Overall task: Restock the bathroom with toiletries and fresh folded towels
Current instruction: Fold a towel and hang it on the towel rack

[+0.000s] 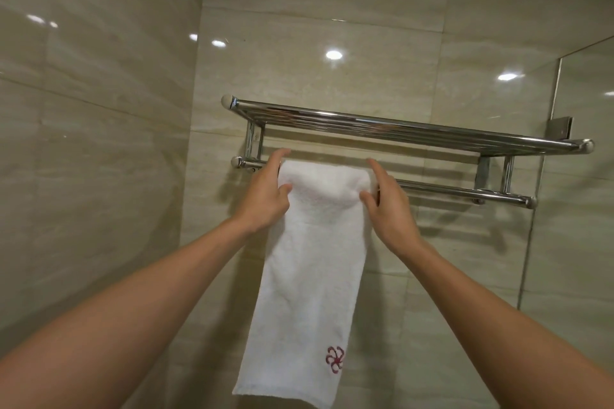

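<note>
White towel (315, 242) hangs long-axis down over lower rail (465, 192); left hand (265, 199) and right hand (390, 209) pinch its fold, one each side.

Chrome wall rack (408, 124), 2 tiers. Lower rail (465, 192) carries 1 white towel (315, 259), draped over rail nr its L end, front flap hanging long. Red emblem (335, 359) nr flap's btm R corner.
</note>
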Available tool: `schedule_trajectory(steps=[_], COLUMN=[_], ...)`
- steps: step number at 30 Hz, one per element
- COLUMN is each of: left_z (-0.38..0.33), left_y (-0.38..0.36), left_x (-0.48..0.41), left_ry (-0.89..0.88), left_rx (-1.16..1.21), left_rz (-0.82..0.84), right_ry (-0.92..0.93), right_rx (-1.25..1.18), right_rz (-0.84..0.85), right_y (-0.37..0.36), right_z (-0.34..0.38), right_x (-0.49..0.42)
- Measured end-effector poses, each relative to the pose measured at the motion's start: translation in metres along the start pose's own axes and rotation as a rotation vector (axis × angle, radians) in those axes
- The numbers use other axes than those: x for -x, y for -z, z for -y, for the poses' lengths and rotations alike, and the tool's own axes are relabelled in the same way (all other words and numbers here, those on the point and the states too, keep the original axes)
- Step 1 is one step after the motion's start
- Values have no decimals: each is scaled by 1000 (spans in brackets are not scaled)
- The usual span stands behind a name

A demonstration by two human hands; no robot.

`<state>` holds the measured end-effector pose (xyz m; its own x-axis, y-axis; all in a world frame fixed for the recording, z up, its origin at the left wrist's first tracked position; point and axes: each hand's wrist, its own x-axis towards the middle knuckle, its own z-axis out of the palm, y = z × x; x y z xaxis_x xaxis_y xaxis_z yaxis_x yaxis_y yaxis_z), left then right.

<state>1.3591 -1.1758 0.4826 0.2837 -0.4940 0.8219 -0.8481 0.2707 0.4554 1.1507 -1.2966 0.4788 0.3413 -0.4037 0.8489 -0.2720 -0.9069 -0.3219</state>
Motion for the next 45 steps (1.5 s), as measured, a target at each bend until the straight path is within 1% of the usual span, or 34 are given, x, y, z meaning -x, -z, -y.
schedule_trajectory(steps=[4, 8, 12, 15, 17, 22, 26, 28, 31, 35, 38, 41, 45], left_z=[-9, -14, -15, -12, -11, -6, -2, -2, -1, -3, -5, -5, -11], left_y=[4, 8, 11, 10, 8, 10, 13, 13, 12, 8, 0, -4, -3], left_x=[-17, -33, -50, -56, -55, -45, -35, -33, -34, -34, -31, -31, -35], left_ry=[-45, -66, 28, 123, 133, 2, -100, -116, -131, -183, -253, -226, -174], left_rx=[-34, -95, -232, -254, -292, -438, -501, -534, -567, -542, -546, -603, -651], left_rz=[-66, -119, -73, -44, -51, 3, 14, 35, 35, 51, 98, 117, 188], right_ry=[-3, -55, -70, -107, -109, -63, 65, 137, 178, 233, 234, 183, 99], right_rx=[6, 22, 29, 51, 79, 195, 317, 383, 446, 554, 582, 617, 630], right_rz=[-113, -145, -115, -93, -76, -26, -58, -50, -36, 42, 108, 164, 203], right_y=[-1, 1, 2, -4, -8, -11, -10, -13, -14, -10, -9, -9, -9], right_z=[8, 14, 16, 13, 10, 7, 9, 7, 3, -2, -4, -5, 0], right_x=[-14, -33, -45, -51, -52, -48, -37, -29, -20, -19, -21, -24, -27])
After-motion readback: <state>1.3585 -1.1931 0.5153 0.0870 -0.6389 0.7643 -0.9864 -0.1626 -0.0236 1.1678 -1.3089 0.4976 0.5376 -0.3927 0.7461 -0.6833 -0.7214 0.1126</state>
